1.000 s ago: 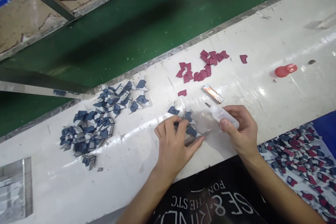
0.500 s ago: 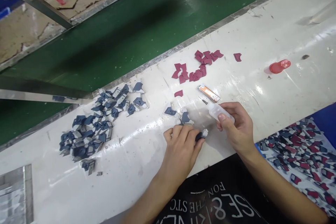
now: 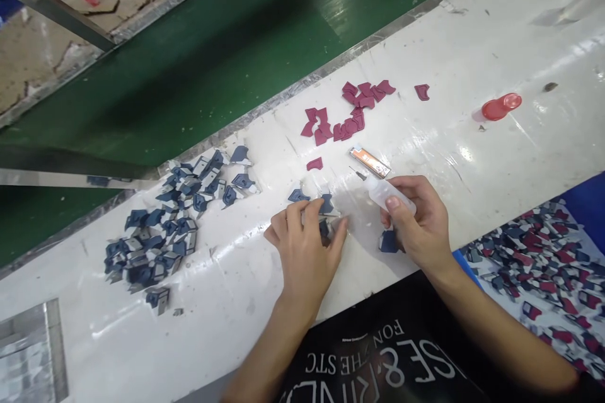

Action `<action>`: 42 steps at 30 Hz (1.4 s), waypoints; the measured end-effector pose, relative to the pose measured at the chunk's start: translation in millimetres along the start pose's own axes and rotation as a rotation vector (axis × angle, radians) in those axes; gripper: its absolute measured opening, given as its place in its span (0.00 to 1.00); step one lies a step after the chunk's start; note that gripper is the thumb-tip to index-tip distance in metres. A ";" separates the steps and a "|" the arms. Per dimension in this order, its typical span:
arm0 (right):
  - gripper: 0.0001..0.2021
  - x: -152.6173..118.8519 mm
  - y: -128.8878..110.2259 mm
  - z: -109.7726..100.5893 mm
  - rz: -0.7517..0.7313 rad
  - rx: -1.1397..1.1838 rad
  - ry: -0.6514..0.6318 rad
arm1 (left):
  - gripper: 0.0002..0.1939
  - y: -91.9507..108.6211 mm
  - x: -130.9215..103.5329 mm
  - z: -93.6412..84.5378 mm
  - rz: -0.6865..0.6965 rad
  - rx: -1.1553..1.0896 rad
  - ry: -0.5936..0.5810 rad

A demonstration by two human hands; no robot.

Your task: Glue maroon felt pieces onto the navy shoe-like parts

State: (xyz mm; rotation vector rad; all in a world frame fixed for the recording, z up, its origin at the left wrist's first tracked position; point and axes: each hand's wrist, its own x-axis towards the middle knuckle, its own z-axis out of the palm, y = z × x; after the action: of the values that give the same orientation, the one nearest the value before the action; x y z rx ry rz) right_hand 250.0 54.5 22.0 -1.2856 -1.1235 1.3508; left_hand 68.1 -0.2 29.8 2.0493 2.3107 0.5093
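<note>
A translucent squeeze bottle [image 3: 388,195] with a thin needle tip is held in my right hand [image 3: 422,223], the needle pointing up and left. Just below those fingers is a dark blue piece [image 3: 388,241]; whether they touch it I cannot tell. My left hand [image 3: 305,252] reaches over the table with thumb and fingers apart. Between its thumb and forefinger lies a blue-and-grey piece [image 3: 324,228], partly hidden. Beyond the fingertips are two more such pieces, a left one [image 3: 297,195] and a right one [image 3: 327,203].
A heap of blue-and-grey pieces [image 3: 163,227] lies on the white table [image 3: 236,302] at left. Maroon pieces [image 3: 350,128] are scattered farther back, near an orange-labelled packet [image 3: 370,162]. A red container [image 3: 501,107] stands at right. Many blue-and-maroon pieces [image 3: 534,271] fill the lower right.
My left hand has moved left, off the dark piece it was on, and its fingers have spread. A dark blue piece now shows below my right hand, which still holds the bottle.
</note>
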 end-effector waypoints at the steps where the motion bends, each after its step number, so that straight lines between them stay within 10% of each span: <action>1: 0.12 -0.6 -0.8 0.4 -0.001 0.001 0.001 | 0.20 1.9 2.5 1.6 -0.004 0.005 0.004; 8: 0.16 -10.0 -13.9 -13.6 -0.021 -0.079 0.015 | 0.12 17.2 14.4 1.8 0.052 -0.041 -0.005; 20: 0.15 -45.2 -12.2 -22.1 -0.060 -0.998 -0.200 | 0.06 12.6 -3.8 0.2 0.049 -0.133 -0.035; 28: 0.11 -22.9 -26.2 -19.0 0.146 -0.641 -0.159 | 0.14 -12.6 -23.2 -0.2 0.064 -0.085 0.008; 42: 0.11 -9.1 -25.9 -31.8 0.032 -0.622 -0.066 | 0.23 -30.9 -23.4 3.0 0.112 -0.225 0.032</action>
State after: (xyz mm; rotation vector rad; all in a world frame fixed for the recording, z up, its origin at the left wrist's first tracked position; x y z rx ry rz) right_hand 282.8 49.9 47.8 -1.7058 -1.6541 1.1050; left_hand 42.3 -24.9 14.5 2.0825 2.0534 0.7726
